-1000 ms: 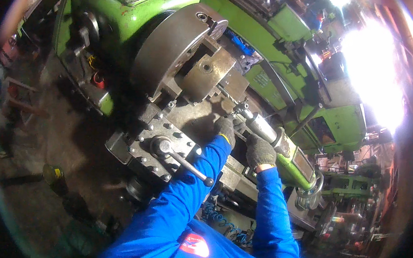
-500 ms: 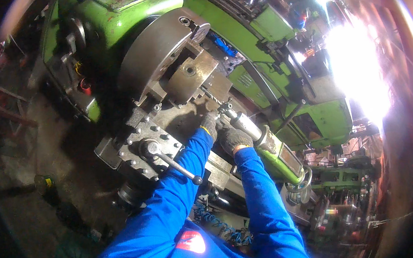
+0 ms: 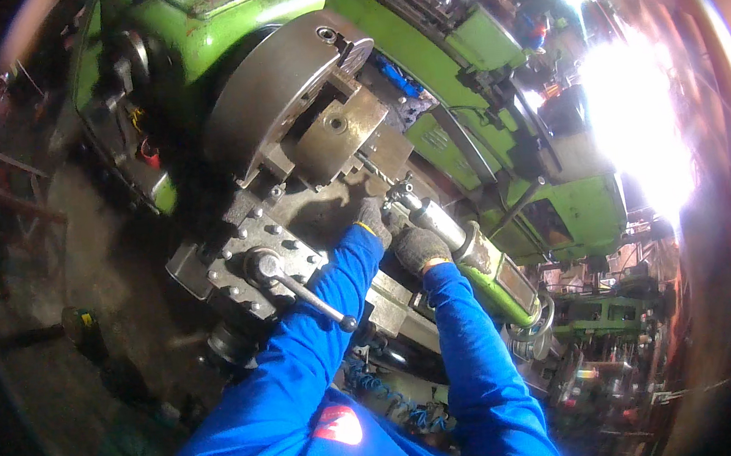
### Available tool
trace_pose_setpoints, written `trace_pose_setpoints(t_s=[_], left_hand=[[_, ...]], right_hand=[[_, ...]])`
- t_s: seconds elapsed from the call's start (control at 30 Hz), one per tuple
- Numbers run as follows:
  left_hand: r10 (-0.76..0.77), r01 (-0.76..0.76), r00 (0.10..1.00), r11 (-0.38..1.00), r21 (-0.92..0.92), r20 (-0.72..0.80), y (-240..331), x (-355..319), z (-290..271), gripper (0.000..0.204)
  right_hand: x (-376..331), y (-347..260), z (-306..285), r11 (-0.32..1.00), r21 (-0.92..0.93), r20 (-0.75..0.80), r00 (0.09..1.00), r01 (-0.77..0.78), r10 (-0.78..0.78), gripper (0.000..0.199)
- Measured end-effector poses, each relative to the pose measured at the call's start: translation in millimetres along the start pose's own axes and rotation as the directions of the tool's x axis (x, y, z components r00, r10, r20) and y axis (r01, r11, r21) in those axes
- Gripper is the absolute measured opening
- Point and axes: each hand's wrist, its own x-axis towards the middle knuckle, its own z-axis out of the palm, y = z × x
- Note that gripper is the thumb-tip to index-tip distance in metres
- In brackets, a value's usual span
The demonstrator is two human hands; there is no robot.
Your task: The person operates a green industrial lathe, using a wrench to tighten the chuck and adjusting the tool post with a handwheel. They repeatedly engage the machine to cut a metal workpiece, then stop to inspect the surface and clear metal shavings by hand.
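I face a big green lathe (image 3: 224, 18) with a round grey chuck (image 3: 276, 99) gripping a square metal block (image 3: 338, 132). My left hand (image 3: 373, 219), in a grey knit glove, reaches in next to the tip of the shiny tailstock spindle (image 3: 433, 219), fingers curled at a small metal part there. My right hand (image 3: 418, 245), gloved too, rests closed just below that spindle, touching it. What either hand grips is hidden by the gloves. Both sleeves are bright blue.
The tool post (image 3: 253, 253) with bolt heads and a ball-ended lever handle (image 3: 307, 296) lies under my left forearm. The green tailstock body (image 3: 505, 282) extends right. A coiled blue hose (image 3: 385, 392) hangs below. Glaring light (image 3: 628, 108) washes out the right side. Dark floor lies left.
The view has shifted, and the lathe sits larger in the picture. Both hands have stayed close together at the spindle tip, with the right hand a little lower along it.
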Motion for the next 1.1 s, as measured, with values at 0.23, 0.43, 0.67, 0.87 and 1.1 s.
trace_pose_setpoints(t_s=[0.23, 0.43, 0.67, 0.87, 1.1], left_hand=[[-0.187, 0.181, 0.982, 0.970, -0.164, -0.023, -7.6, 7.2, 5.0, 0.025], [-0.343, 0.348, 0.928, 0.937, 0.012, -0.144, 3.1, 8.1, 11.4, 0.019], [-0.303, 0.314, 0.930, 0.949, 0.021, -0.208, -11.6, 16.6, -0.8, 0.021], [-0.332, 0.332, 0.923, 0.943, -0.034, -0.197, -14.2, 16.5, 1.8, 0.023], [-0.364, 0.361, 0.913, 0.931, -0.053, -0.185, -13.9, 20.7, 3.7, 0.031]], right_hand=[[2.7, 15.0, 14.0, 0.992, 0.118, -0.091, 0.995, 0.049, -0.039, 0.056], [-10.0, -14.0, -20.6, 0.959, 0.147, 0.073, 0.969, -0.243, 0.235, 0.051], [-20.6, -19.6, -22.3, 0.978, 0.135, 0.015, 0.987, -0.161, 0.161, 0.050], [-23.3, -16.2, -20.3, 0.988, 0.130, -0.031, 0.995, -0.087, 0.092, 0.049], [-17.8, -12.3, -16.7, 0.989, 0.120, -0.024, 0.996, -0.084, 0.087, 0.049]])
